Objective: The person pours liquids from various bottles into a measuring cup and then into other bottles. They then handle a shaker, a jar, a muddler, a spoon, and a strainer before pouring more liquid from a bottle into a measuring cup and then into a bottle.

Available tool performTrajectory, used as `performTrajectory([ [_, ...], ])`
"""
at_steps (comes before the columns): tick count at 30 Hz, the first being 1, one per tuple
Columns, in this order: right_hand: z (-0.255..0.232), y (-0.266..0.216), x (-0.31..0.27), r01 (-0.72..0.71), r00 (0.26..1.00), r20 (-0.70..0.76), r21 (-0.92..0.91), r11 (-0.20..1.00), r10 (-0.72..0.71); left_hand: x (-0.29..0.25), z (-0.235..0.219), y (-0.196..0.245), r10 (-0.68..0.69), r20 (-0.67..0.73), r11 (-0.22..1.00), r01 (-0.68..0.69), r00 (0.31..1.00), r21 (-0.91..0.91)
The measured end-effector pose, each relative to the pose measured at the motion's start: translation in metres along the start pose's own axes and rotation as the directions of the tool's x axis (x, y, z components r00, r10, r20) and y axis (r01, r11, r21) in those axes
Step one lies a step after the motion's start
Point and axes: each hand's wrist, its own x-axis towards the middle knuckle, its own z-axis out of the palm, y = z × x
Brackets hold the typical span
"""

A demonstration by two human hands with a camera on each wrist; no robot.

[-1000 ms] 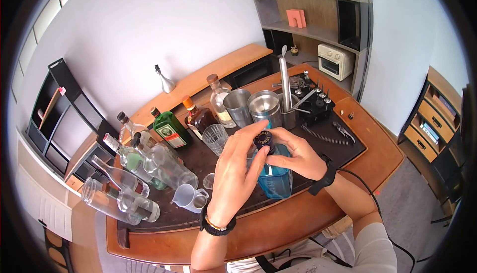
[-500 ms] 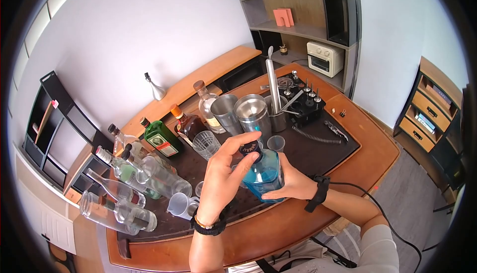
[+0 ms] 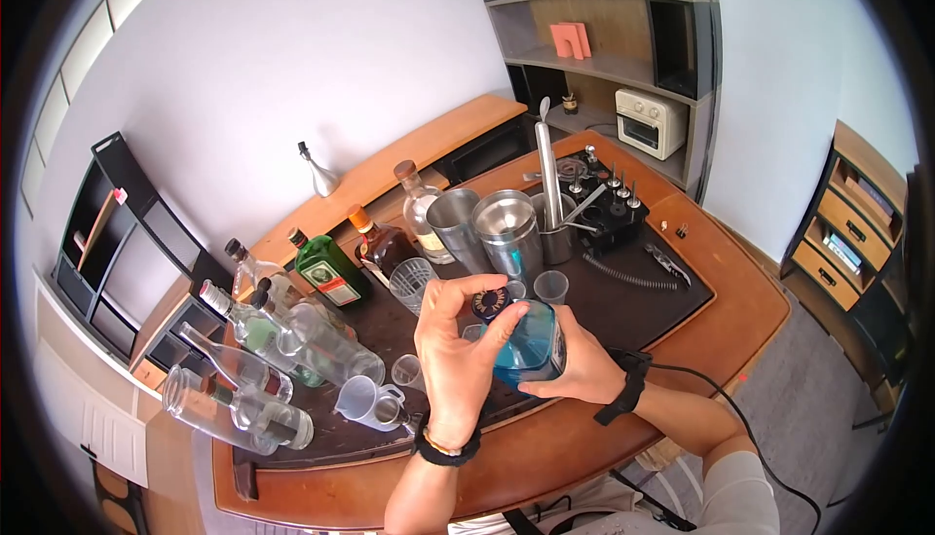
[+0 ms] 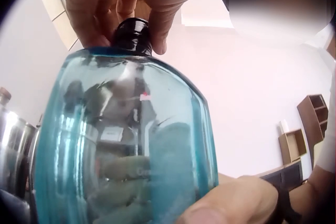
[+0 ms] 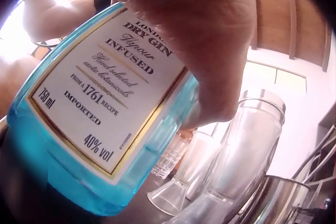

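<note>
A blue glass bottle (image 3: 527, 344) is held up over the near part of the table, its neck tilted to the left in the head view. My right hand (image 3: 577, 361) grips its body from the right side. Thumb and fingers of my left hand (image 3: 455, 360) pinch the dark cap (image 3: 490, 302) at the neck. The left wrist view shows the black cap (image 4: 134, 35) between those fingers, on top of the bottle (image 4: 126, 140). A white gin label (image 5: 107, 92) faces the right wrist camera, with the right hand (image 5: 205, 35) across the bottle.
Several bottles (image 3: 331, 269) stand along the left and back of the table. Metal shaker cups (image 3: 507, 226), a cut glass (image 3: 413, 283) and a small clear cup (image 3: 551, 288) are beyond the hands. A plastic jug (image 3: 369, 403) stands left of the left wrist; bar tools (image 3: 612, 199) lie at the back right.
The right hand has moved from the bottle's neck down to its body. The bottle has been raised and tilted, and the left hand remains at the cap. The head view has shifted slightly.
</note>
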Motion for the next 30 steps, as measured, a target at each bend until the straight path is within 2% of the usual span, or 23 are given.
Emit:
performTrajectory([
  [1,-0.001,-0.002,-0.001,-0.001,1.000,-0.007,-0.021,1.000,0.001,-0.001,0.003,0.003,0.055,-0.040,0.996,-0.051,0.998,0.077],
  [4,-0.004,-0.003,-0.003,-0.006,1.000,-0.028,-0.072,0.997,0.004,-0.003,0.005,0.021,0.101,-0.020,0.942,-0.089,0.995,0.322],
  [8,-0.008,-0.003,-0.006,0.019,0.999,-0.035,-0.086,0.996,-0.022,-0.002,-0.002,0.024,0.047,0.086,0.968,-0.067,0.995,0.240],
  [10,-0.008,-0.003,-0.006,0.037,0.998,-0.043,-0.039,0.999,-0.039,-0.001,-0.012,0.030,0.032,0.204,0.983,-0.068,0.978,0.169],
  [12,-0.009,-0.001,-0.007,0.037,0.998,-0.052,-0.002,0.999,-0.037,0.000,-0.019,0.037,0.049,0.302,0.992,-0.081,0.952,0.095],
  [13,-0.010,0.000,-0.007,0.029,0.998,-0.055,0.011,1.000,-0.028,0.000,-0.025,0.037,0.026,0.398,0.999,-0.040,0.917,0.026],
  [16,-0.012,0.001,-0.009,0.049,0.998,-0.045,-0.002,0.999,-0.049,-0.002,-0.034,0.041,0.021,0.469,0.999,-0.036,0.883,0.023],
  [23,-0.013,-0.003,-0.011,0.052,0.999,0.009,-0.039,0.998,-0.052,-0.002,-0.037,0.048,-0.010,0.389,0.990,-0.045,0.921,0.134],
  [26,-0.013,0.000,-0.010,0.070,0.997,0.023,-0.024,0.997,-0.069,0.003,-0.035,0.045,-0.046,0.367,0.975,-0.039,0.929,0.221],
  [29,-0.013,0.001,-0.009,0.074,0.997,0.023,-0.028,0.997,-0.073,0.005,-0.027,0.048,-0.161,0.309,0.920,0.029,0.937,0.390],
  [30,-0.014,0.000,-0.010,0.069,0.997,0.021,-0.026,0.997,-0.068,0.006,-0.024,0.048,-0.153,0.311,0.910,0.011,0.938,0.414],
])
